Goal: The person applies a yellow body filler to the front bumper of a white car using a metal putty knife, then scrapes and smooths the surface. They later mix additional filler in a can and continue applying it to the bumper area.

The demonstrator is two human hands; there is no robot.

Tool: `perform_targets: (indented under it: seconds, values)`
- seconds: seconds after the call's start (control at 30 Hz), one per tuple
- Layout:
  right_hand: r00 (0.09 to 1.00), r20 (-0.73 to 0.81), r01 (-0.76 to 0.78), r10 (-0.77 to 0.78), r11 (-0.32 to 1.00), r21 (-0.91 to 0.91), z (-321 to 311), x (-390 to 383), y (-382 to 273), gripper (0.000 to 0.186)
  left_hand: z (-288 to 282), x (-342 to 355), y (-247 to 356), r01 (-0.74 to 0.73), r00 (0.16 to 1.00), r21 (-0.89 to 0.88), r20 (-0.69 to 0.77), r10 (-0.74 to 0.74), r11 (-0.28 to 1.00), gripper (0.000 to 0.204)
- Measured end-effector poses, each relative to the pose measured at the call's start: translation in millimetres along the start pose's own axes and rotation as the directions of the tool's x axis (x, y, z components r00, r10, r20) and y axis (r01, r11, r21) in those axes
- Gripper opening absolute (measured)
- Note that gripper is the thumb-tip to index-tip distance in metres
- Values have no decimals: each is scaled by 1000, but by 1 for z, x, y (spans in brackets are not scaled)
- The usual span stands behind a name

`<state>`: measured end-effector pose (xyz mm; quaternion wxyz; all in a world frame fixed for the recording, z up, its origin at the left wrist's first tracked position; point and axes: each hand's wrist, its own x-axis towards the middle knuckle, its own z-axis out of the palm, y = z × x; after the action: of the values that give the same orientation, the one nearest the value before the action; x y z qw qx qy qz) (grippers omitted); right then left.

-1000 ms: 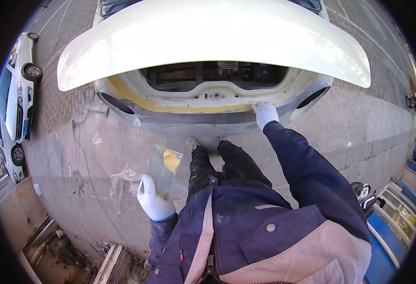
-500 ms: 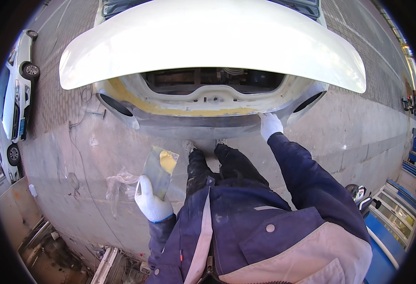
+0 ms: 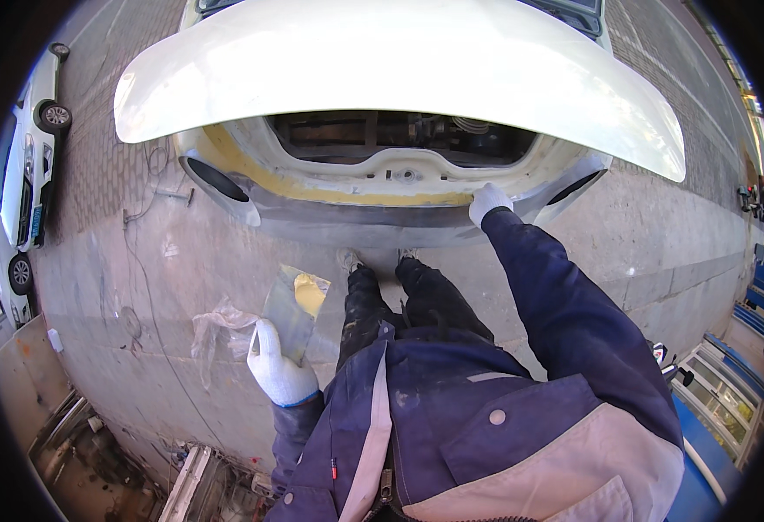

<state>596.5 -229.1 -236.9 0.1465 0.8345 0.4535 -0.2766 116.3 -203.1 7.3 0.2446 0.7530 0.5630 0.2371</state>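
Note:
My left hand [image 3: 278, 365], in a white glove, is closed on a grey board [image 3: 288, 317] with a patch of yellow paste [image 3: 311, 291] and on crumpled clear plastic [image 3: 221, 335]. My right hand [image 3: 490, 202], also gloved, rests at the edge of a yellow filler band [image 3: 382, 198] along the grey-patched body [image 3: 356, 217] of a white car, right of a latch [image 3: 408, 174]; its fingers are curled, and what they hold, if anything, is hidden. A big white raised panel [image 3: 395, 61] overhangs the dark opening [image 3: 330, 135] above that band.
Parked white cars [image 3: 25, 183] stand at the left. A cable [image 3: 147, 296] lies on the concrete ground. Metal scrap and beams [image 3: 186, 483] are at lower left. Blue items and a metal frame [image 3: 726, 387] line the right, with small dark objects [image 3: 752, 200] farther back.
My right hand dipped slightly toward me half a second ago and is now back up at the band, a little right of where it started. My left hand has shifted slightly left, still holding the board.

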Motion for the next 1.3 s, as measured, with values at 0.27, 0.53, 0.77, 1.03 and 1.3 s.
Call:
perform_targets:
  seconds: [0.27,0.53,0.77,1.03,1.3]
  values:
    - [999,-7,33,-33,992,118,32,29,-20,36,0,-3,-32,248,968,-287,29,-250,925,84]
    - [977,-187,-58,104,969,238,39,10,44,36,-18,5,-41,-5,1000,70,-21,6,998,86]
    - [976,-202,100,-77,990,104,18,-5,-2,33,-19,11,-50,176,984,-211,38,-172,961,78]
    - [963,-213,154,-167,985,-79,17,3,-35,32,-31,8,-56,99,995,-167,22,-96,981,83]
    - [994,-19,105,-110,981,-161,23,8,-62,34,-39,9,-69,85,996,-114,35,-82,990,85]
